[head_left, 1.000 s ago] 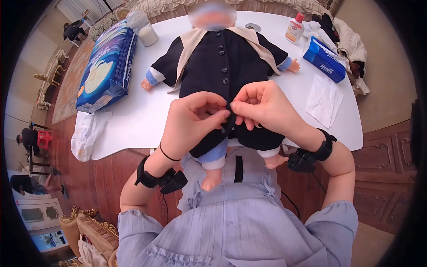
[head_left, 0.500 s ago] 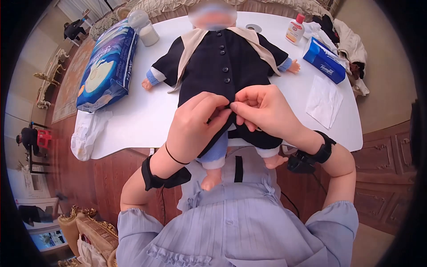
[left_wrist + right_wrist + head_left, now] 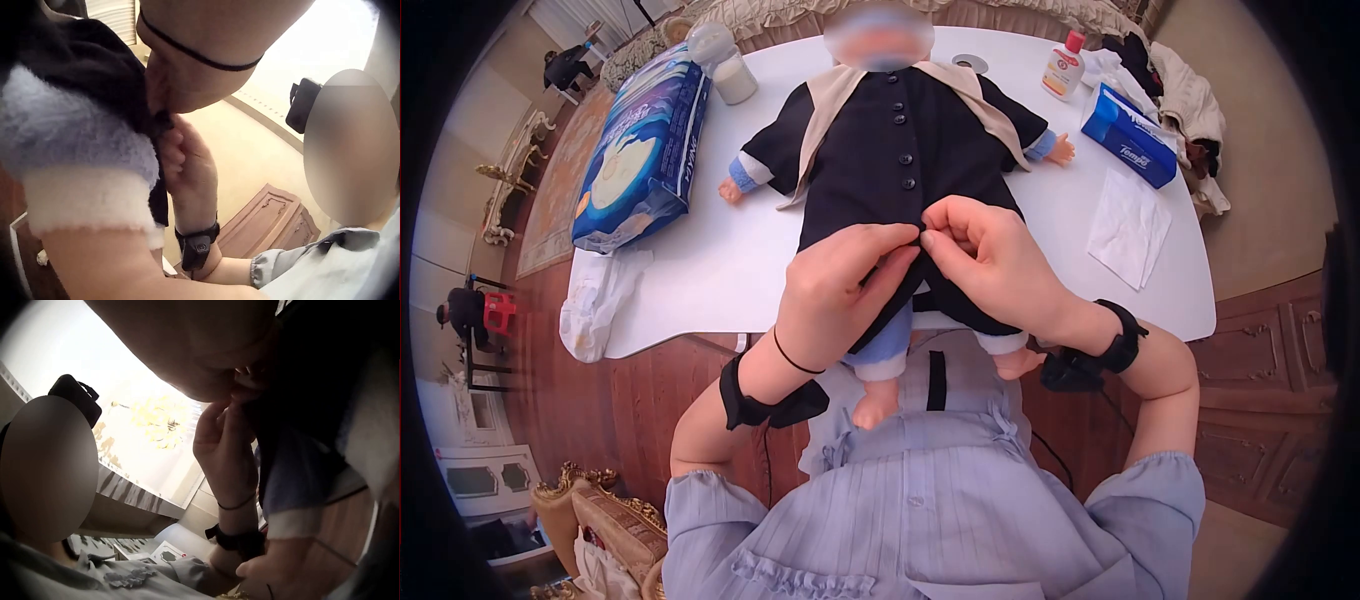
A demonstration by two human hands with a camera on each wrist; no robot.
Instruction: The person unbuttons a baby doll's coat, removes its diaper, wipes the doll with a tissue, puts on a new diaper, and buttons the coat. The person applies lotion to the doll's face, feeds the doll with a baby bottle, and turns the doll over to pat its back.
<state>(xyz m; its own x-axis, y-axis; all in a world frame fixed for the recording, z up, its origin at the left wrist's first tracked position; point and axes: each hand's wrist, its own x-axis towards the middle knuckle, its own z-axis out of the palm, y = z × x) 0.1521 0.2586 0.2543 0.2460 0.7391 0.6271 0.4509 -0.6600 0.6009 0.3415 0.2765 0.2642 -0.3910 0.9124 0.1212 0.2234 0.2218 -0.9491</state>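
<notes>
A doll lies on its back on the white table, dressed in a black coat (image 3: 860,150) with a column of dark buttons and a beige collar, over a fluffy blue and white suit (image 3: 885,345). Low on the coat's front, the left hand (image 3: 840,280) and right hand (image 3: 997,262) meet fingertip to fingertip, each pinching the black cloth at the front edge. What lies between the fingertips is mostly hidden. In the left wrist view, dark cloth (image 3: 164,120) shows between the two hands.
On the white table (image 3: 690,290), a blue diaper pack (image 3: 640,150) and a bottle (image 3: 733,80) stand at the left. A lotion bottle (image 3: 1062,66), a blue tissue pack (image 3: 1128,135) and a white tissue (image 3: 1130,225) are at the right; clothes (image 3: 1190,100) lie beyond.
The left hand has turned palm-down and its wrist has shifted slightly right. The coat's lower front edges have been drawn together, covering more of the legs. Both hands still pinch the cloth.
</notes>
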